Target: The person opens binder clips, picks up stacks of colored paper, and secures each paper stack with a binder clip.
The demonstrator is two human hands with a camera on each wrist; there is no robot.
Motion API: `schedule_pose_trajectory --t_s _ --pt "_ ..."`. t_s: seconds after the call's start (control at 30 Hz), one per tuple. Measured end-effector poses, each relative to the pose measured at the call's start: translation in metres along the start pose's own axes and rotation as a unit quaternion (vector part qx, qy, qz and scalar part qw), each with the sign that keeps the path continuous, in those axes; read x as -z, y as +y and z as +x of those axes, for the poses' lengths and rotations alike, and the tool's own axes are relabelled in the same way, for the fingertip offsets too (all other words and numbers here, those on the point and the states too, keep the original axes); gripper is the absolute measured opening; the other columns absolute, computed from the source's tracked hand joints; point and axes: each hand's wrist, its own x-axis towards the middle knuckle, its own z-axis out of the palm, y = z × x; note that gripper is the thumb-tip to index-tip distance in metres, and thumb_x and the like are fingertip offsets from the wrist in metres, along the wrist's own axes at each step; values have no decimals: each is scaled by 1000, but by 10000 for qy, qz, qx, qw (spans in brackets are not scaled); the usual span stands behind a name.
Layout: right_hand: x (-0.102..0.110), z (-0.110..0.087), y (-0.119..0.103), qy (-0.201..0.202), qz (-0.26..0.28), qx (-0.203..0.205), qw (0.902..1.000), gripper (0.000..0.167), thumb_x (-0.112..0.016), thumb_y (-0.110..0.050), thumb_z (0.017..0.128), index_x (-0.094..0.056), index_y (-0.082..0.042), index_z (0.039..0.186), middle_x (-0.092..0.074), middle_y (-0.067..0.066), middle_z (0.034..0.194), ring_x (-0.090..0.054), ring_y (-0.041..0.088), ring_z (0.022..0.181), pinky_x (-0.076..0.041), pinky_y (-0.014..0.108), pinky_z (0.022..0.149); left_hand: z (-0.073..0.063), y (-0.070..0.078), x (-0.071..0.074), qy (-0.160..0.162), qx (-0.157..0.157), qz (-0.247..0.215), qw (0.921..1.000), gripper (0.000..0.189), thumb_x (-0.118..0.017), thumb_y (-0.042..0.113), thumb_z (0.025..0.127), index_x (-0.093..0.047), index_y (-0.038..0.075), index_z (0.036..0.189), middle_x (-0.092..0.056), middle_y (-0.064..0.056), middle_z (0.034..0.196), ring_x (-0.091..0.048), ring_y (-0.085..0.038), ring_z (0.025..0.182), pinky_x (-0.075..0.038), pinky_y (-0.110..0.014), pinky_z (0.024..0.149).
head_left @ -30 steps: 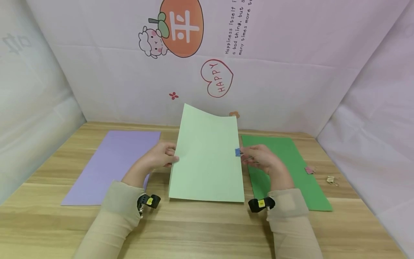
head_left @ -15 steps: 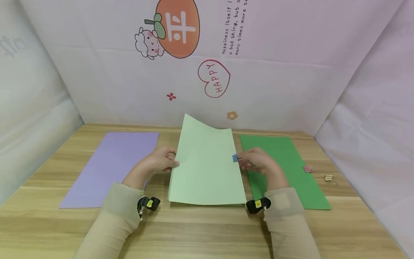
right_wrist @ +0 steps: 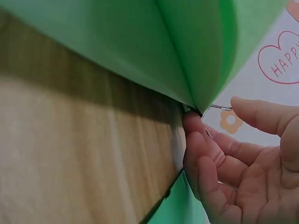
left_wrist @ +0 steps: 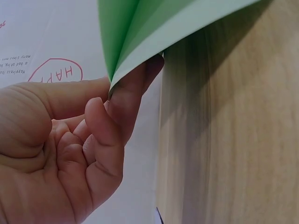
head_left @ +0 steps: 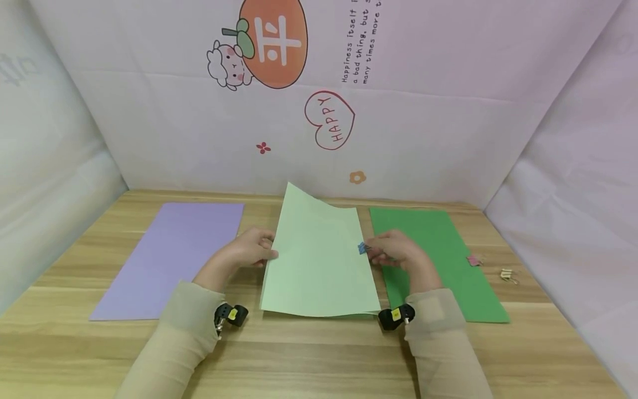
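Light green paper sheets [head_left: 319,263] are held over the middle of the table, their far edge curving upward. My left hand [head_left: 251,246] pinches their left edge between thumb and fingers; in the left wrist view the layers of paper [left_wrist: 154,32] meet at the thumb tip. A blue binder clip [head_left: 362,248] sits on the right edge of the sheets. With thumb and fingers, my right hand [head_left: 399,247] holds the clip by its wire handles. The right wrist view shows the sheets [right_wrist: 140,51] fanning apart from the clipped edge, with a wire handle [right_wrist: 220,107] touching the thumb.
A purple sheet [head_left: 174,255] lies flat on the wooden table [head_left: 319,354] to the left, a dark green sheet [head_left: 443,266] to the right. A pink binder clip [head_left: 473,260] is at the green sheet's right edge, with a cream binder clip [head_left: 507,275] beyond it. Behind hangs white printed cloth [head_left: 423,138].
The light green sheets have come down toward the table, and their far edge is lower. Both hands have moved down a little with them, keeping hold of the paper and the clip.
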Motion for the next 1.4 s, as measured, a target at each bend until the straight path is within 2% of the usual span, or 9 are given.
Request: schedule_pose_trajectory --t_s 0.23,0.57,0.7,0.83,0.9,1.0,1.13,1.23,1.4 --pt "-2 -1 -1 43 -105 -86 9999 44 -57 -23 102 -54 9 132 -70 4 85 -64 10 71 -52 22 68 0 -2 1 29 73 -52 10000 41 -59 1 96 -49 -9 135 -49 2 57 -42 -10 51 -38 -21 52" --pt "-2 0 1 171 -232 -127 9995 43 -56 -25 102 -57 7 129 -71 3 83 -64 9 70 -50 22 66 2 -8 -1 144 298 -86 9994 59 -59 5 96 -33 -4 149 -58 -2 66 -51 -12 57 -46 -24 59" --pt "-2 0 1 206 -251 -126 9994 41 -55 -25 102 -58 7 127 -71 4 82 -64 9 69 -50 22 65 0 -8 0 162 429 -37 9989 62 -59 11 98 -29 -3 151 -71 -14 92 -62 -12 59 -47 -24 60" --pt "-2 -1 1 217 -257 -132 9993 41 -55 -25 102 -56 7 128 -71 5 83 -65 10 68 -50 22 65 -3 -7 1 156 508 -29 9986 60 -57 17 101 -30 -2 151 -60 -27 131 -69 -13 62 -48 -23 61" --pt "-2 -1 1 202 -261 -126 9994 42 -55 -25 102 -56 8 129 -72 6 84 -65 10 69 -50 21 65 -5 -6 1 145 471 10 9988 56 -56 18 101 -34 -3 148 -59 -29 132 -70 -14 63 -47 -22 58" --pt "-2 -1 0 177 -288 -95 9994 43 -55 -24 102 -55 9 131 -72 8 87 -65 11 70 -50 20 63 -7 -4 2 155 407 20 9990 49 -54 15 101 -39 -6 143 -64 -28 119 -70 -18 66 -49 -23 57" --pt "-3 -2 -2 145 -381 -17 9992 42 -56 -24 102 -57 9 129 -73 13 93 -66 11 71 -50 18 61 -12 2 3 366 445 236 9981 42 -51 14 102 -44 -6 138 -68 -18 90 -67 -21 69 -55 -28 65" --pt "-2 -3 -4 219 -453 63 9987 43 -56 -23 102 -56 10 130 -72 16 97 -67 13 74 -51 19 62 -16 8 6 492 504 616 9956 42 -51 18 103 -46 -3 139 -66 -15 82 -63 -23 70 -56 -34 73" --pt "2 -7 -8 497 -553 246 9969 46 -53 -22 103 -51 11 134 -71 20 101 -67 15 72 -47 19 55 -19 14 14 385 63 1768 9835 41 -50 21 103 -51 -1 138 -66 -21 115 -64 -34 104 -52 -50 93"
